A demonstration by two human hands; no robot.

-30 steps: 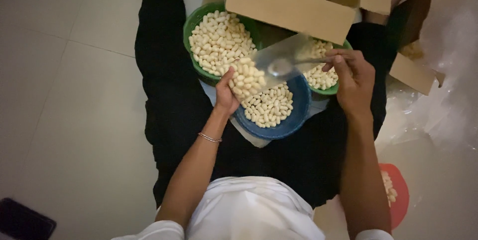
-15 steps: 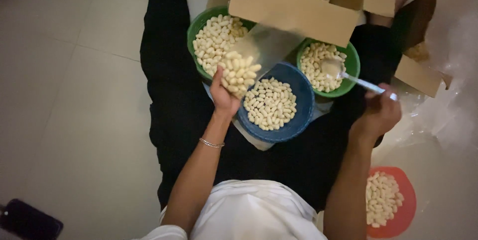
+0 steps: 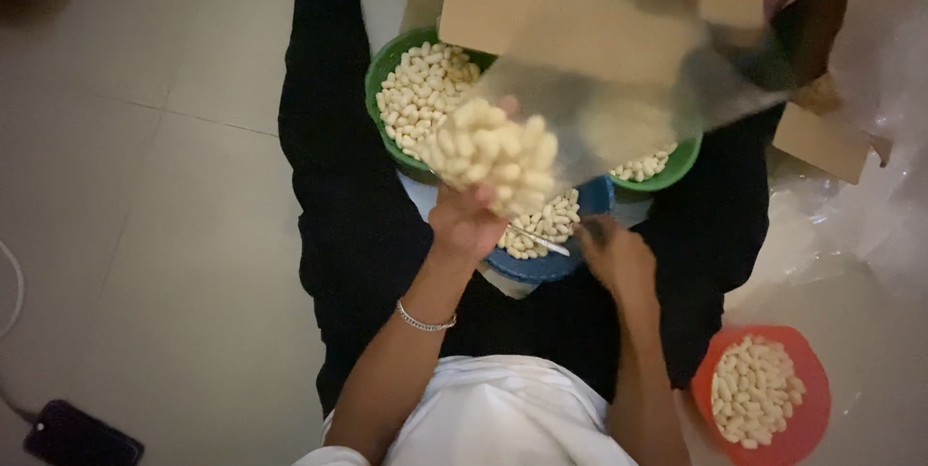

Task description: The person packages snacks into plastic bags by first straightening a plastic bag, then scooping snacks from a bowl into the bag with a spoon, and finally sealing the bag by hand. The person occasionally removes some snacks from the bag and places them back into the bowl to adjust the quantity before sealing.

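Left hand (image 3: 469,219) clamped on clear bag (image 3: 541,137), part-filled with pale pieces, above blue bowl (image 3: 570,263). Right hand (image 3: 614,253) probably gripping spoon (image 3: 541,241) there; bowl not emptied.

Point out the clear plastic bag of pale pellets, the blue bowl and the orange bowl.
clear plastic bag of pale pellets (image 3: 498,152), head view, on its filled lower part.
blue bowl (image 3: 541,268), head view, near rim.
orange bowl (image 3: 814,398), head view, right rim.
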